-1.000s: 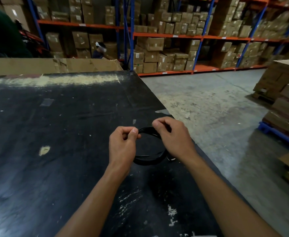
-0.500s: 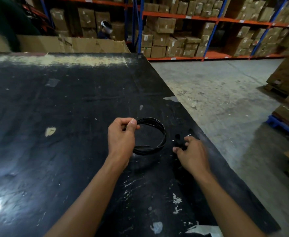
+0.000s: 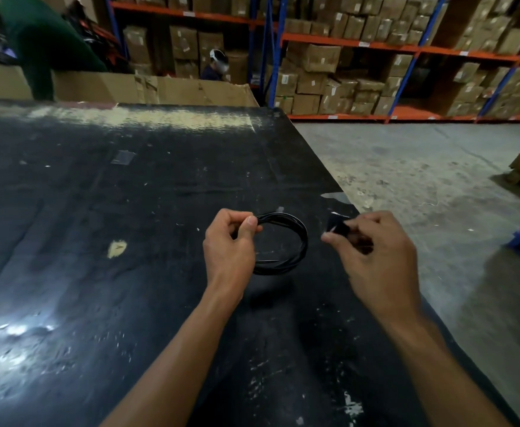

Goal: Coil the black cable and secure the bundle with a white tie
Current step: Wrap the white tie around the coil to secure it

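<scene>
Now left hand (image 3: 229, 251) grip pinching coiled black cable (image 3: 286, 243), right hand (image 3: 375, 260) grip grasping small dark piece (image 3: 338, 226), no legible writing

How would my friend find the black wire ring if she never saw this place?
Look at the big black table, near its right edge by the grey floor. Two hands meet there, and the left hand pinches the cable coil. It is the only round loop of thin shiny black strands; the right hand beside it holds only a small dark piece.
</scene>
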A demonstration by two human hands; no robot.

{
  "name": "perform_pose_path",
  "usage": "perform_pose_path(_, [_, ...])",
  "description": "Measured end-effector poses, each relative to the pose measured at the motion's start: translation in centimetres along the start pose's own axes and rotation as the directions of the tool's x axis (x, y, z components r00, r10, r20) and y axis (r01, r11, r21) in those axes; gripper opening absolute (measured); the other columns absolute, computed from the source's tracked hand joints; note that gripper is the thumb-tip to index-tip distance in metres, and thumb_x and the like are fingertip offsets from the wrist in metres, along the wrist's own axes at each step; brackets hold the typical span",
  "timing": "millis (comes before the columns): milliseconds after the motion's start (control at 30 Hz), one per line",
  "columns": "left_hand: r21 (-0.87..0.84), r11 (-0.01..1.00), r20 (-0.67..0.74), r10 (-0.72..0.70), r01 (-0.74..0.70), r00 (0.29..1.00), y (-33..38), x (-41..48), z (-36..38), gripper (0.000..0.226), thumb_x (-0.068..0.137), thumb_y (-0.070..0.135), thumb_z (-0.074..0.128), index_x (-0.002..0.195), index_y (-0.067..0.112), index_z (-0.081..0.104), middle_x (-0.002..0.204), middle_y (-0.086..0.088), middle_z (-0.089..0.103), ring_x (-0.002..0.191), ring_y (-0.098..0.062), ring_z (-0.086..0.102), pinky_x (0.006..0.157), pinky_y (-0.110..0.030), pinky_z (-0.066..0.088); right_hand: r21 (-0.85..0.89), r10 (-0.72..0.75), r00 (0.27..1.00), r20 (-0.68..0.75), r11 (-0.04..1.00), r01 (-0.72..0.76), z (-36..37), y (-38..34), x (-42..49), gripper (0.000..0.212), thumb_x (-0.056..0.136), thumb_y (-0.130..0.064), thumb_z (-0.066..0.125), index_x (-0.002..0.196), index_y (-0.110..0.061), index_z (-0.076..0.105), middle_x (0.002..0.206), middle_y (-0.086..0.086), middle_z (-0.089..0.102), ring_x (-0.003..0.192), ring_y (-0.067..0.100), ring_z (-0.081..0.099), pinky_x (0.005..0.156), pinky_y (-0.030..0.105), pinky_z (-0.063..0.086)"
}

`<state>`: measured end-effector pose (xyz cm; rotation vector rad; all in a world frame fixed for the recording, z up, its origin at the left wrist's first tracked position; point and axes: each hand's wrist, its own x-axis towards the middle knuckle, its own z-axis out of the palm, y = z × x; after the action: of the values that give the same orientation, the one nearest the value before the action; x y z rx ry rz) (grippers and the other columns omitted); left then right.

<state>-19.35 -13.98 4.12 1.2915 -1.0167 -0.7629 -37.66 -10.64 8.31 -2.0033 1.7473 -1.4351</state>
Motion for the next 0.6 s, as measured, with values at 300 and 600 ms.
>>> perform_pose_path(300, [0.021,0.988,-0.022,0.154,-0.153,0.988,1.7,-0.5,-1.2,0.014,0.093,0.016,0.061,0.085,0.028,0.061,0.076,0.010,0.071,0.080,0.000,0.069,0.069,-0.012,0.050,0.035,-0.238,0.929,0.283,0.971,0.238,1.7,-3.2,-0.7,0.013,0.081,-0.006,0.075,0.091,-0.011,0.068,0.080,-0.006,0.069,0.073,0.002,0.068,0.064,0.019,0.055])
perform_pose_path(600, [0.051,0.978,0.010,0.203,-0.204,0.979,4.7,-2.1,-3.2,0.012,0.093,0.019,0.062,0.086,0.028,0.061,0.078,0.012,0.071,0.075,-0.003,0.067,0.064,-0.013,0.050,-0.130,-0.482,0.852,0.205,0.849,0.512,1.8,-4.6,-1.2,0.025,0.068,0.003,0.078,0.089,-0.009,0.072,0.085,0.005,0.073,0.074,0.023,0.063,0.062,0.035,0.055])
